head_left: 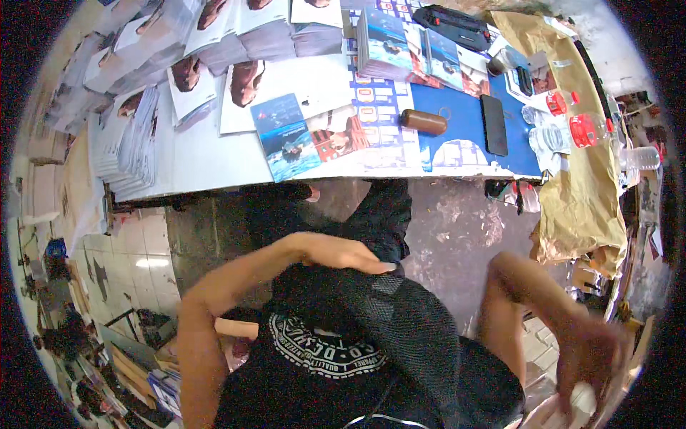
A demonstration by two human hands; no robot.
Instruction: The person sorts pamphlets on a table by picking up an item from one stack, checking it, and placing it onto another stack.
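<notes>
Near the middle, my left hand [341,254] is bent over the top edge of a black mesh cloth [418,322], its thumb pressed against it. The cloth hangs down in front of my black shirt [314,350], which has a white print. Off to the lower right, my right hand [593,354] is smeared by motion, away from the cloth. A small white roundish thing [583,399] shows at its fingers; I cannot tell whether it is held.
Ahead stands a table [207,161] with stacked printed sheets [268,39] and booklets [286,139]. To the right lie a brown case [424,121], a black phone [494,125], plastic bottles [550,138] and brown paper [572,207] draped over the edge.
</notes>
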